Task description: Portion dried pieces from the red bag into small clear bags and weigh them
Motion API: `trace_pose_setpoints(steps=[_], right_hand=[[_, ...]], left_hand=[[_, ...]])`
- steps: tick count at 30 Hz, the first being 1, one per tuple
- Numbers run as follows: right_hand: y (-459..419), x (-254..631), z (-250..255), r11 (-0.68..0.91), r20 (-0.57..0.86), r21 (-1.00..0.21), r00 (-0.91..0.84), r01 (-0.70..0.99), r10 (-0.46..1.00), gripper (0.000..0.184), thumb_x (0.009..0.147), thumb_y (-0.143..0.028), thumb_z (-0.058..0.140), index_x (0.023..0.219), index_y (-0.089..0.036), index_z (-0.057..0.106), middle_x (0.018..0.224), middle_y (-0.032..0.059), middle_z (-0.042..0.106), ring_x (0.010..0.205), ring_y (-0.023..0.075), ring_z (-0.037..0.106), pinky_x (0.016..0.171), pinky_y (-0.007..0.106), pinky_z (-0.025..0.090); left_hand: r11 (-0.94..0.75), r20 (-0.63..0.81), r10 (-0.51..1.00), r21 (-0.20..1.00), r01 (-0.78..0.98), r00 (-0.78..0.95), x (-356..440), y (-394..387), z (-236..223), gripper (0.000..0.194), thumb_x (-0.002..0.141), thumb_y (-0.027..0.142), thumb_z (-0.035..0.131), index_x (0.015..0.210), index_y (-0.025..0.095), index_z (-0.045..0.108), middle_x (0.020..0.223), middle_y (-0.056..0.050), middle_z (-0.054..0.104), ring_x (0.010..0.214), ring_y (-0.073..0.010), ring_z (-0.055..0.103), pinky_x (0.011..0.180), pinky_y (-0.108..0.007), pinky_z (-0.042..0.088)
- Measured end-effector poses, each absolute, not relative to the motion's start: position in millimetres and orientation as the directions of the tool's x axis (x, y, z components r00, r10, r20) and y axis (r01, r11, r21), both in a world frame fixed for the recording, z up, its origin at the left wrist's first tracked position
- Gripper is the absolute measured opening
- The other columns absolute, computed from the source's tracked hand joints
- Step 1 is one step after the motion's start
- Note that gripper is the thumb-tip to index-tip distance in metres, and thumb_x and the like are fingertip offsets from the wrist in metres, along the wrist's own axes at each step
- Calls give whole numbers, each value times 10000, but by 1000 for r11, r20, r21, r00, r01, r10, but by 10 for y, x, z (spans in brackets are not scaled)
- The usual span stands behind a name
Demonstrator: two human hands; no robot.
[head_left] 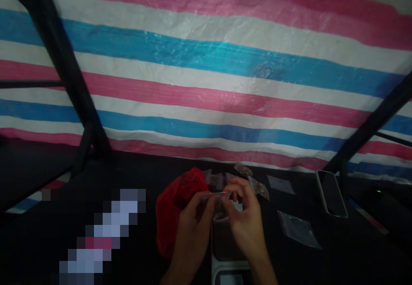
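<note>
My left hand [197, 218] and my right hand [242, 210] pinch the top edge of a small clear zip-lock bag [219, 211] from both sides. The bag hangs between them, and what lies inside it is too dark to make out. Below the hands is a digital scale [227, 264] with a dark plate and a display at its near end, partly hidden by my right wrist. Close to my left hand lies a bright red bag or cloth [169, 207]. Beyond the fingers, filled small bags [260, 188] hold brownish bits.
Flat clear zip-lock bags [299, 229] lie on the black table [135, 242] to the right. A phone [331, 193] rests farther right, beside a dark metal post [363, 128]. Another post [69, 74] stands at left. A striped plastic sheet [206, 92] hangs behind the table.
</note>
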State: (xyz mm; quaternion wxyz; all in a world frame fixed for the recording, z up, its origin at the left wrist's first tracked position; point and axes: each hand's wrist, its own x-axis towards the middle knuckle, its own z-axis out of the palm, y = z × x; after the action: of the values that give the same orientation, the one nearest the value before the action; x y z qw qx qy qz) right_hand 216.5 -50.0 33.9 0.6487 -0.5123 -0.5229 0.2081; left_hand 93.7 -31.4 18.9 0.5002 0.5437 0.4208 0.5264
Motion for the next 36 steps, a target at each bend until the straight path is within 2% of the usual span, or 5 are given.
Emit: trace_pose_setpoints(steps=[13,16,20,25,36], right_hand=[[-527,2043,321,406,509,-853,350,329,786,231,844,-162,674,1043,-261,609,790,-57,655,760,160,580,788,291,440],[-534,2142,405,381,509,-852,398,359,763,231,824,-172,680,1035,-252,630,791,-38,688,777,175,624,810,310,466],[-543,2650,501,313,501,-864,631,393,591,293,801,-357,745,1049,-225,662,844,12,714,789,214,681,769,342,519],[-531,3325,358,61,498,-859,799,509,339,437,758,-517,738,1049,-199,665,968,117,753,916,303,723,871,456,553],[-921,3864,174,-351,305,-712,718,608,625,274,751,-430,623,923,-257,747,922,122,814,877,334,763,803,439,552]], left_hand=[[-293,292,955,956,19,50,808,-278,52,215,861,422,674,815,303,847,1021,-39,850,1028,-268,769,954,-401,594],[-326,324,945,945,35,45,825,-297,51,260,910,445,653,1007,312,854,1181,-42,835,1176,-278,741,1054,-436,568],[-406,414,910,902,148,-28,767,-307,84,461,1022,491,535,1407,287,686,1491,-60,689,1406,-269,608,1183,-469,472],[-554,624,778,735,390,-72,536,-271,73,338,1061,374,470,1245,266,733,1301,-64,763,1248,-257,667,1112,-449,487],[-438,703,680,619,651,-211,241,-269,182,241,975,287,554,1165,169,645,1140,-142,667,1081,-324,644,978,-503,524]])
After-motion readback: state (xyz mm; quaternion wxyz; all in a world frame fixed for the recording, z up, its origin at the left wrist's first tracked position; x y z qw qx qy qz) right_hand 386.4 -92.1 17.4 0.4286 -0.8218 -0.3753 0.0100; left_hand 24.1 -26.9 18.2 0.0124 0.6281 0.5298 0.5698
